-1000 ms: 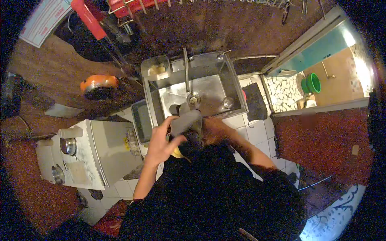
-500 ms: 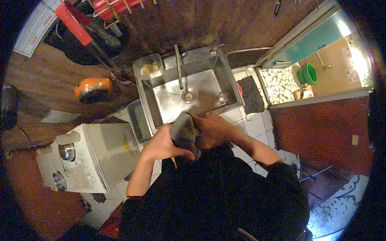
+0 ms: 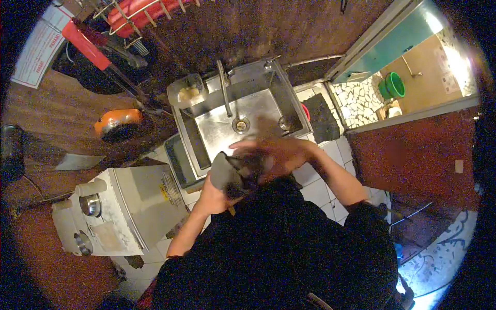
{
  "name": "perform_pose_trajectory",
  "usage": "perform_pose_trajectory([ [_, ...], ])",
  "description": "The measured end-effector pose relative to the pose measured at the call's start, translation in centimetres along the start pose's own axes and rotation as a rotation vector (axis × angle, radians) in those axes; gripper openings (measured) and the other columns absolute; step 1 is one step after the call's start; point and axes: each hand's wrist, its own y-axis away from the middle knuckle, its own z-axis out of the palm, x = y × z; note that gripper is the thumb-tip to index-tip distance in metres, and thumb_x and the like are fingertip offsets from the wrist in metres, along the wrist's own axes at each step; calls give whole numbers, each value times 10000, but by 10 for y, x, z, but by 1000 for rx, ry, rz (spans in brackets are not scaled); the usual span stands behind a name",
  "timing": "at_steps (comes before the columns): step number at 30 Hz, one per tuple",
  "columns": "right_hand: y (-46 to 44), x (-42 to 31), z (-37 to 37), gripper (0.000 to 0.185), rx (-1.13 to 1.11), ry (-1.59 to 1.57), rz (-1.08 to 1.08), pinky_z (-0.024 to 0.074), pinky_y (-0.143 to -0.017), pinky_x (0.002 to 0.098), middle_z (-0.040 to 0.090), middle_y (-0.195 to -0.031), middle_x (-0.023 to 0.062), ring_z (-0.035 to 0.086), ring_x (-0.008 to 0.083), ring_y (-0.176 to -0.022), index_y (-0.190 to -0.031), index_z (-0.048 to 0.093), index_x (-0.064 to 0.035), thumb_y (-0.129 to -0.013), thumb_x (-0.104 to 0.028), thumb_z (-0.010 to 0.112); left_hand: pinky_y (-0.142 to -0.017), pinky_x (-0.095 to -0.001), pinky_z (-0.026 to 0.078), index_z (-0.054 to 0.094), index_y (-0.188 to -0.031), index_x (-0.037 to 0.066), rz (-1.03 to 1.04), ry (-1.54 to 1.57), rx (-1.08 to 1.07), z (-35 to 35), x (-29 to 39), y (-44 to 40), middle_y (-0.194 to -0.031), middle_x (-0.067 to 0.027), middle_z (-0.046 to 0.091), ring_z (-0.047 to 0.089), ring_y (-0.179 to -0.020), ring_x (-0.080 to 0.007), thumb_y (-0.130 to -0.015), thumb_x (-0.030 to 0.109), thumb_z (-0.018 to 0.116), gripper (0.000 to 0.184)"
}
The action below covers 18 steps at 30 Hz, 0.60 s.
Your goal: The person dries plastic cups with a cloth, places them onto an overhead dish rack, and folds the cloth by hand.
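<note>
The left hand [image 3: 210,195], left of centre, has its fingers and thumb wrapped around a grey thing [image 3: 225,173] with a dark edge; blur prevents a surer name. The right hand [image 3: 290,157], just right of centre, is smeared by motion; its fingers reach leftward across the top of the grey thing, and whether they grip it cannot be told. The grey thing lies between the 2 hands, near the centre of the frame, at the lower edge of the sink as seen from above. A small yellow patch shows below it, its nature unclear.

Upper centre: the metal sink [image 3: 263,106], with a round drain [image 3: 241,124], a tap [image 3: 224,88] and, near its right wall, a clear round item [image 3: 284,123]. A clear box [image 3: 195,82] holding pale pieces sits at its upper left corner.

Left: a white cabinet [image 3: 142,199] bearing 2 metal bowls [image 3: 91,205]; above it, an orange pan [image 3: 119,123] by the wall. Upper right: a green bucket [image 3: 391,86] beyond a doorway.
</note>
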Motion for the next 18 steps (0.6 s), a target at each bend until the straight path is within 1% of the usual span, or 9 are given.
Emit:
perform_pose_trajectory([
  [3,23,15,-4,715,269,-827,380,590,-772,442,584,-1298,148,643,320,-1082,-1450,382,-83,-902,-457,647,-905,-422,474,612,-1147,59,128,-424,18,-7,-11,10,-1093,-148,627,596,-985,-342,-639,219,870,592],
  [6,25,1,15,532,293,-1064,557,594,-760,386,558,-1322,65,574,274,-1220,-1394,509,-171,-946,-446,588,-874,-430,479,631,-1106,64,125,-545,-9,-10,4,-1,-1052,-139,639,603,-963,-336,-645,264,881,561],
  [7,24,29,40,513,430,-1015,475,593,-737,362,524,-1331,87,647,278,-1043,-1366,541,-121,-942,-403,605,-855,-431,484,637,-1090,62,122,-540,-60,-9,13,-6,-1032,-131,646,610,-951,-324,-639,277,889,559],
  [8,20,57,61,513,424,-1012,470,593,-737,362,524,-1331,87,647,278,-1043,-1366,541,-121,-942,-403,605,-855,-431,484,637,-1090,62,121,-545,-54,-8,18,-7,-1032,-131,646,610,-951,-324,-639,277,889,559],
  [10,14,92,91,378,890,101,110,561,-634,336,603,-1134,107,641,208,-798,-1203,624,-81,-937,-350,624,-822,-411,497,650,-1051,50,45,-158,23,-5,24,-5,-986,-126,659,626,-892,-319,-625,282,903,547],
  [11,4,35,61,234,867,-434,441,494,-564,307,616,-894,75,562,141,-665,-1020,629,-63,-936,-281,640,-795,-393,507,652,-1029,35,19,-79,44,-4,23,-4,-941,-114,682,646,-836,-294,-619,252,908,530],
  [12,-1,32,62,234,865,-431,438,494,-564,307,616,-894,75,562,141,-665,-1020,629,-63,-936,-281,640,-795,-393,507,652,-1029,35,20,-80,48,-4,13,2,-941,-114,682,646,-836,-294,-619,252,908,530],
  [14,-1,24,66,212,1066,-587,388,440,-541,299,576,-753,28,554,102,-676,-942,583,-59,-919,-249,673,-794,-373,513,649,-1020,25,-501,797,15,0,-7,15,-903,-88,706,661,-818,-250,-632,192,897,490],
  [18,-1,3,69,238,1106,-623,348,480,-618,297,613,-808,56,579,124,-701,-993,597,-33,-889,-223,696,-781,-321,538,640,-1067,7,-416,606,147,-5,19,18,-925,-67,712,683,-831,-190,-738,32,790,362],
])
